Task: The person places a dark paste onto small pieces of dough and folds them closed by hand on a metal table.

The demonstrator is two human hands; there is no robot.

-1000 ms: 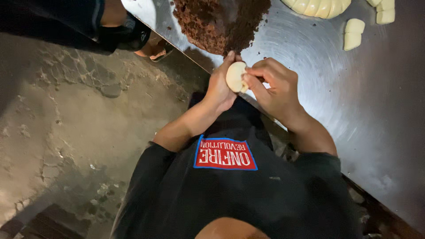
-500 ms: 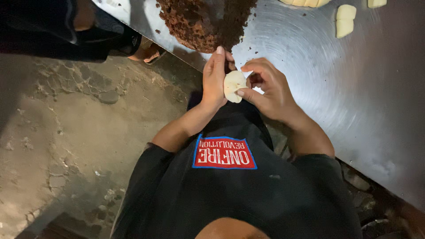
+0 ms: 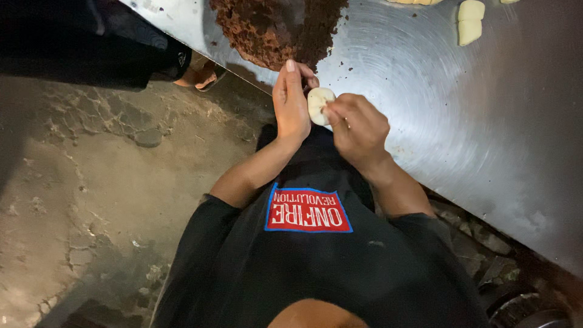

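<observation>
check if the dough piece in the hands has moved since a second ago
Cannot tell for sure: the head camera shifted. Against the brown filling heap, the dough piece between both hands sits at much the same spot, by the table edge.

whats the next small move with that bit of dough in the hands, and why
Probably a reach with the right hand to the brown crumbly filling for a pinch. The dough piece sits flattened in the left hand with nothing on it, and the pile lies just ahead on the metal table.

Dough disc (image 3: 318,103) between hands, before filling heap (image 3: 276,27)
</observation>
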